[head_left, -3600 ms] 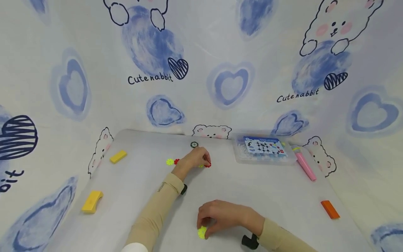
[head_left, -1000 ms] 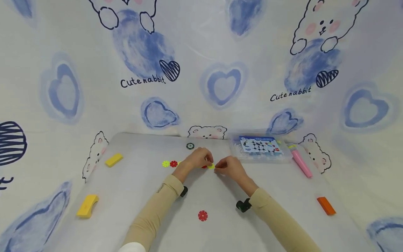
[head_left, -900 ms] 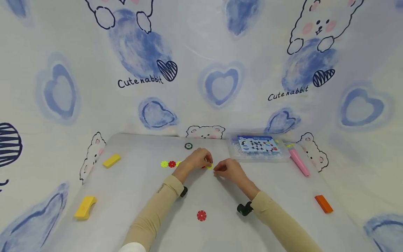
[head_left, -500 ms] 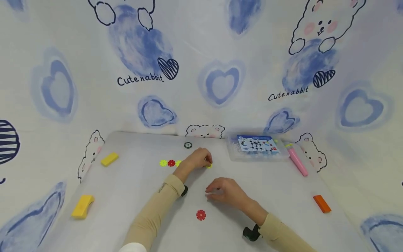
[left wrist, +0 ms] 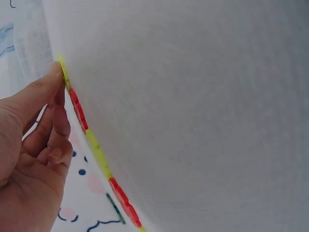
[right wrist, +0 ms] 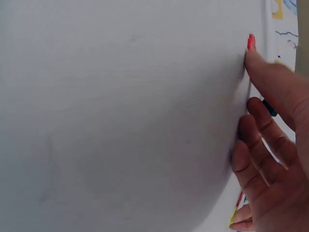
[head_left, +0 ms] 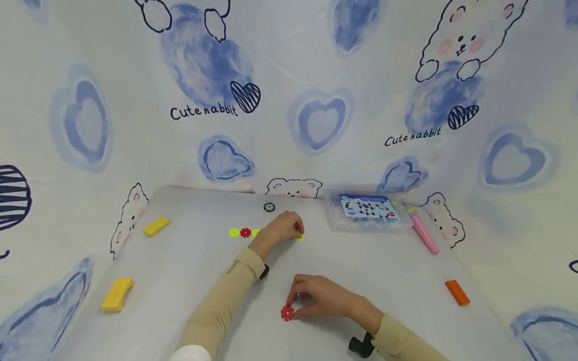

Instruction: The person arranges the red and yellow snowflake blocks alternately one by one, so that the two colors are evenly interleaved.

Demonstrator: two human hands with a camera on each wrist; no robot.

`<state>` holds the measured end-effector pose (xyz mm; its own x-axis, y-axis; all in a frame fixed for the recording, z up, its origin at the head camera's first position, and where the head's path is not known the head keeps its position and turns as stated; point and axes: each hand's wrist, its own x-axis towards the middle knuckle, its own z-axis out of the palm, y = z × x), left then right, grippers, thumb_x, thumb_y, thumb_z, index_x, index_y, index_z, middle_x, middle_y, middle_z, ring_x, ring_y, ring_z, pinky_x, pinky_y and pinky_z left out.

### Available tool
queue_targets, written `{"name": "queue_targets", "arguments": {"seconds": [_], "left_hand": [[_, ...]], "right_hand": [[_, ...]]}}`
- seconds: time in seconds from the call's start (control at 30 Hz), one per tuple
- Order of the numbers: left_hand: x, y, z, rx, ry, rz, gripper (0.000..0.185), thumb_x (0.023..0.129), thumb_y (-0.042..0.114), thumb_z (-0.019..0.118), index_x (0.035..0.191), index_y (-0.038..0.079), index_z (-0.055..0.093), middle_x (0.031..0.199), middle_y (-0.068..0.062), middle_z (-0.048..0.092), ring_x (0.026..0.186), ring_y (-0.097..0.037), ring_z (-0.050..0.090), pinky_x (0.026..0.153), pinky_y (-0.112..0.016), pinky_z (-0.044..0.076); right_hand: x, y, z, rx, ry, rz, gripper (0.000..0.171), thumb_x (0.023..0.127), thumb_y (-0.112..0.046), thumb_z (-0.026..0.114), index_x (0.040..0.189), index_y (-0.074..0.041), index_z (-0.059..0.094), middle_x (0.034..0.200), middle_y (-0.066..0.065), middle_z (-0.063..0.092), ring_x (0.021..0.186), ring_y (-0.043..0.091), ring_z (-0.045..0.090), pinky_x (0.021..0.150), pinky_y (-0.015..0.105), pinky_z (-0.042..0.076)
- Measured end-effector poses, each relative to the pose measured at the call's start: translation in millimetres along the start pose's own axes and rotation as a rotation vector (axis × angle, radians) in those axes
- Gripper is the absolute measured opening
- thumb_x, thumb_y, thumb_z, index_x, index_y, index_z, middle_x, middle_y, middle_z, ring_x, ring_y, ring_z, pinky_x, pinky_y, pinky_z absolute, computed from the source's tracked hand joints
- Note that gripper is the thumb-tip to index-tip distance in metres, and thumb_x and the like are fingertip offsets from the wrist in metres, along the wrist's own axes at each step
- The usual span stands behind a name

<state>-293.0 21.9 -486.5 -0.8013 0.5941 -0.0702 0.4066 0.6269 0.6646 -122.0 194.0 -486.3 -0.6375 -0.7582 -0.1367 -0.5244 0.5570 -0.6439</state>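
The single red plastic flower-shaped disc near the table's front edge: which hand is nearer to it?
Right. The right hand touches the red flower-shaped disc with its fingertips; the left hand rests farther back, on the row of discs.

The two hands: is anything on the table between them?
No; in the head view only bare table separates the left hand from the right hand.

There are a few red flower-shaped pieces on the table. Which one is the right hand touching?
The lone red piece nearest the person, at the right hand's fingertips. The other red one sits farther away in a row with yellow-green ones.
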Motion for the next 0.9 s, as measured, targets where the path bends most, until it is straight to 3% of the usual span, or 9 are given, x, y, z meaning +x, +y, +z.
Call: {"name": "queue_targets", "arguments": {"seconds": [0.13, 0.3, 0.47, 0.6, 0.7, 0.9], "left_hand": [[1.2, -0.6, 0.7, 0.006, -0.013, -0.013, 0.005, 0.095, 0.005, 0.084, 0.097, 0.006, 0.08, 0.088, 0.001, 0.074, 0.071, -0.009, 0.061, 0.069, -0.023, 0.053], [2.8, 1.9, -0.5, 0.02, -0.027, -0.027, 0.005, 0.095, 0.006, 0.084, 0.096, 0.009, 0.08, 0.09, 0.0, 0.074, 0.077, -0.011, 0.063, 0.073, -0.025, 0.054], [3.2, 2.7, -2.7, 0.041, -0.028, -0.012, 0.005, 0.095, 0.006, 0.084, 0.095, 0.01, 0.08, 0.091, 0.001, 0.073, 0.08, -0.011, 0.062, 0.075, -0.025, 0.054], [1.4, 1.2, -2.5, 0.03, -0.023, 0.0, 0.005, 0.095, 0.005, 0.084, 0.095, 0.008, 0.08, 0.089, 0.0, 0.073, 0.076, -0.011, 0.062, 0.073, -0.025, 0.054], [-0.6, 1.8, -2.7, 0.031, -0.024, -0.002, 0.005, 0.095, 0.005, 0.084, 0.097, 0.007, 0.08, 0.089, 0.0, 0.073, 0.075, -0.011, 0.061, 0.072, -0.024, 0.053], [-1.7, 4.6, -3.0, 0.042, -0.017, 0.0, 0.005, 0.097, 0.006, 0.083, 0.095, 0.008, 0.078, 0.088, 0.001, 0.072, 0.072, -0.01, 0.06, 0.07, -0.023, 0.052]], "right_hand": [[3.5, -4.8, 3.8, -0.013, -0.01, 0.006, 0.03, 0.092, -0.039, 0.089, 0.118, -0.028, 0.078, 0.11, -0.013, 0.066, 0.093, -0.001, 0.058, 0.086, 0.016, 0.054], [7.1, -11.4, 4.0, -0.003, -0.038, -0.011, 0.026, 0.094, -0.031, 0.088, 0.115, -0.026, 0.073, 0.106, -0.014, 0.066, 0.091, -0.004, 0.058, 0.085, 0.015, 0.054], [6.6, -11.9, 1.7, 0.193, -0.111, -0.108, 0.013, 0.103, -0.015, 0.077, 0.114, -0.019, 0.074, 0.107, -0.009, 0.078, 0.095, -0.004, 0.069, 0.091, 0.02, 0.06], [2.4, -8.3, 1.6, 0.343, -0.152, -0.118, 0.011, 0.104, -0.013, 0.075, 0.115, -0.016, 0.077, 0.108, -0.001, 0.082, 0.093, -0.003, 0.072, 0.088, 0.023, 0.063], [-0.2, -6.8, 1.2, 0.421, -0.136, -0.098, 0.011, 0.104, -0.015, 0.076, 0.115, -0.015, 0.077, 0.107, 0.004, 0.082, 0.086, 0.002, 0.072, 0.083, 0.026, 0.064], [-3.5, -2.9, -7.4, 0.488, -0.06, -0.092, 0.01, 0.102, -0.012, 0.077, 0.111, -0.008, 0.08, 0.108, 0.013, 0.082, 0.082, 0.027, 0.076, 0.074, 0.035, 0.067]]}}
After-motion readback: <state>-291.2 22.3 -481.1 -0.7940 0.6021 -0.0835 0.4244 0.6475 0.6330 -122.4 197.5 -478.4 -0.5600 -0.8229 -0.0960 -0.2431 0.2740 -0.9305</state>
